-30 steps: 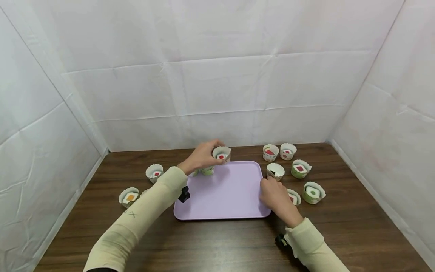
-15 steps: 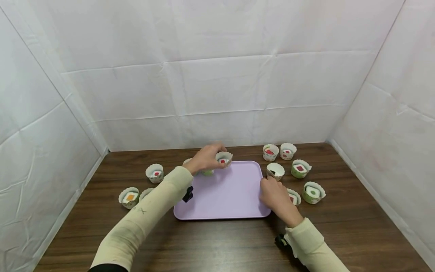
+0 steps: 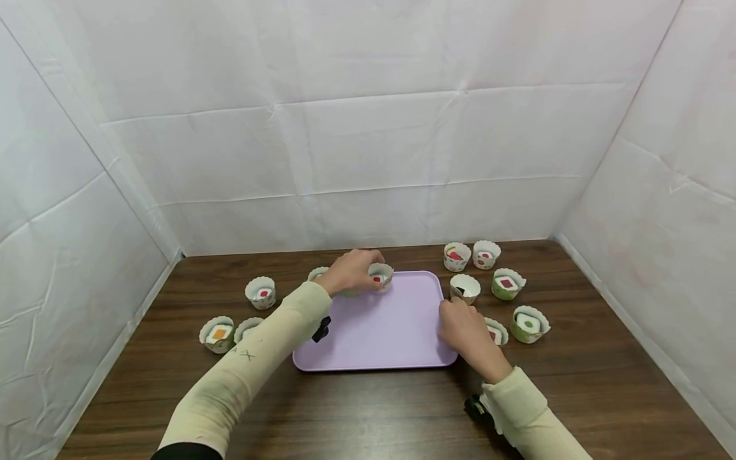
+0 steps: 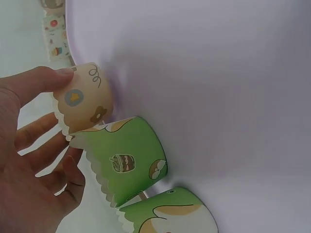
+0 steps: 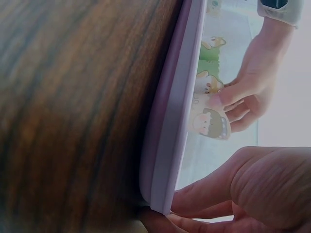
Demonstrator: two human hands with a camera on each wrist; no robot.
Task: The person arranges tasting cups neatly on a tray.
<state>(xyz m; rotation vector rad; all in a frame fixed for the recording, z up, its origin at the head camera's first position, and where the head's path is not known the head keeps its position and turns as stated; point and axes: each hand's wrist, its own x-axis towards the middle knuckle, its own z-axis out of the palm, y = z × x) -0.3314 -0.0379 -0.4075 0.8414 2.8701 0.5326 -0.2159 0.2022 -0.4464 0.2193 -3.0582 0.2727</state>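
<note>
My left hand (image 3: 352,271) holds a beige paper baking cup (image 4: 87,97) by its scalloped rim, at the back edge of the lilac tray (image 3: 391,332). A white piece with a red centre shows inside this cup in the head view. Beside it on the tray stand two green patterned cups, a nearer (image 4: 129,160) and a farther one (image 4: 182,213), partly hidden behind my left hand in the head view. At the tray's right edge, my right hand (image 3: 468,329) pinches the rim (image 5: 177,145) between thumb and fingers.
Several filled paper cups stand right of the tray, among them a green one (image 3: 529,324) and a white one (image 3: 486,255). To the left are more, including one with an orange square (image 3: 218,334). White cloth walls (image 3: 368,147) enclose the brown wooden table (image 3: 356,415).
The left hand has lowered the beige paper cup and shifted it slightly right, down to the tray's back edge beside the green cups. The right hand keeps its hold on the tray.
</note>
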